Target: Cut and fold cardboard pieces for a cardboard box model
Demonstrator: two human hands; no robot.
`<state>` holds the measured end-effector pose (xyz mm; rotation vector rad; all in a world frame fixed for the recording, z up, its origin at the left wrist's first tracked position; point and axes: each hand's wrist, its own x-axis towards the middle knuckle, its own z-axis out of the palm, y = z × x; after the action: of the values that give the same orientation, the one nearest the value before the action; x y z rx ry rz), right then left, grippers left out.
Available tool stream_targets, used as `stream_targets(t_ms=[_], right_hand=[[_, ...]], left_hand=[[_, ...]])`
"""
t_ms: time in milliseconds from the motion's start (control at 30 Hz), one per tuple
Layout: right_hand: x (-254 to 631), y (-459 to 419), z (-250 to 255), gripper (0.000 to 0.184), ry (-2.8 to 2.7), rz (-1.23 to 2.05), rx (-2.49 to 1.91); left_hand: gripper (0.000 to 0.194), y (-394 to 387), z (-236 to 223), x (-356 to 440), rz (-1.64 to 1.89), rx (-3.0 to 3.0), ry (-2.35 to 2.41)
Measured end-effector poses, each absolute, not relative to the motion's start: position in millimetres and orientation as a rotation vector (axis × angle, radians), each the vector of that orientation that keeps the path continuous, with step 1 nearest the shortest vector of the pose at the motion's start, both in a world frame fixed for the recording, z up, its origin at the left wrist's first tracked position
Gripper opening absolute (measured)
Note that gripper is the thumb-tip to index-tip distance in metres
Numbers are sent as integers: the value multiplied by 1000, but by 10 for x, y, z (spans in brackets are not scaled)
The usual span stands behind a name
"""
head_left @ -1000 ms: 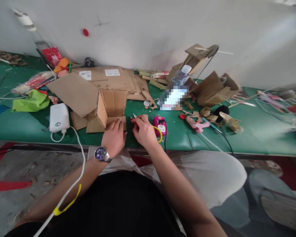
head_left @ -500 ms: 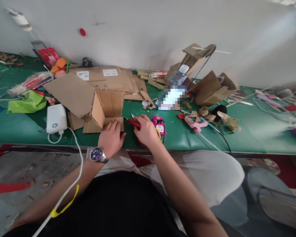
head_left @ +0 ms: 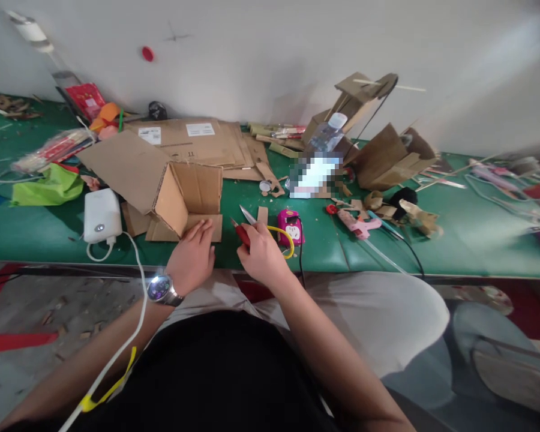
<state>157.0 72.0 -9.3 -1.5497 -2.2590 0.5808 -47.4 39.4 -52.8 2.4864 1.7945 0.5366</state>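
Observation:
A cardboard piece (head_left: 201,187) with two upright walls on a flat base stands in front of me. My left hand (head_left: 191,255), wearing a wristwatch, lies with outstretched fingers on the base's front part. To its right, my right hand (head_left: 263,255) is closed around a red tool (head_left: 242,234) with a narrow tip pointing up and left; it looks like a utility knife. Scissors with a yellow handle (head_left: 288,240) lie partly hidden under that hand, their metal blades (head_left: 247,215) showing beyond the fingers. A small cardboard strip (head_left: 263,215) lies beside the blades.
A pink socket block (head_left: 291,229) sits right of the scissors, then a pink glue gun (head_left: 359,226). Flat cardboard sheets (head_left: 211,147) lie behind. A white power bank (head_left: 102,215) with a cable is on the left. A plastic bottle (head_left: 330,133) and cardboard constructions (head_left: 387,159) stand farther back.
My right hand has shifted slightly down and left with the red tool, uncovering more of the scissors and the cardboard strip. My left hand and the cardboard piece have moved slightly left.

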Motion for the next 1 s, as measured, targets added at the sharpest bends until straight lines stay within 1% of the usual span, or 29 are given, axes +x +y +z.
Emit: stream_targets(t_ms=[100, 300, 567, 700, 833, 900, 1000], right_hand=[[1579, 541, -123, 56, -2208, 621, -1526], [1599, 256, -234, 58, -2145, 726, -1473], [1662, 284, -269, 55, -2082, 672, -1439], [1661, 370, -237, 48, -2075, 632, -1387], [1606, 492, -203, 32, -1979, 636, -1287], [1565, 585, -211, 26, -1871, 688, -1268], [1502, 780, -234, 26, -1637, 876, -1261]], left_hand=[[52, 411, -580, -512, 505, 2502, 1792], [54, 461, -616, -482, 498, 2483, 1803], [54, 490, -598, -429, 506, 2461, 1839], [52, 496, -622, -420, 506, 2447, 1861], [51, 502, -633, -410, 488, 2431, 1884], [51, 504, -628, -400, 487, 2428, 1899], [50, 506, -604, -376, 478, 2440, 1906]])
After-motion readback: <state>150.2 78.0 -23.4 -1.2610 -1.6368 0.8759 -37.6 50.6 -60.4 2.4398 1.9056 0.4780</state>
